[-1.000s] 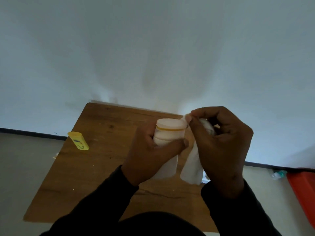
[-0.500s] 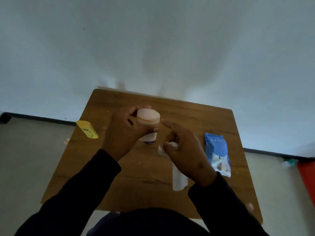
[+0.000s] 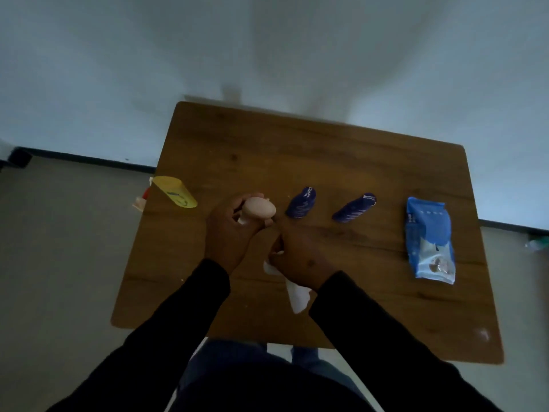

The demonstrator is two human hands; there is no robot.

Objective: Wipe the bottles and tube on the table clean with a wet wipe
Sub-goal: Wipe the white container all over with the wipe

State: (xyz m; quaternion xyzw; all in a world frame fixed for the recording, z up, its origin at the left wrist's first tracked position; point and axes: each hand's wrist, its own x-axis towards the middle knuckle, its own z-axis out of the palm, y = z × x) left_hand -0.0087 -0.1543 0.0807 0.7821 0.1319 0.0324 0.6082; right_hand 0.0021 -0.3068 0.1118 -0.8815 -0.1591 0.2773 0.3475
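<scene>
Lowered since before, your left hand grips the pink bottle at the table; your right hand clutches the wipe. Two blue bottles and the yellow tube (seemingly unwiped) remain.

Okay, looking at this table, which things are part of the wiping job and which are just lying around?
Part of the job:
- pale pink-capped white bottle, gripped by the left hand
- white wet wipe, held by the right hand
- two dark blue bottles
- yellow tube
- blue wet-wipe packet

Lying about:
- small red-and-white item at the wooden table edge
</scene>
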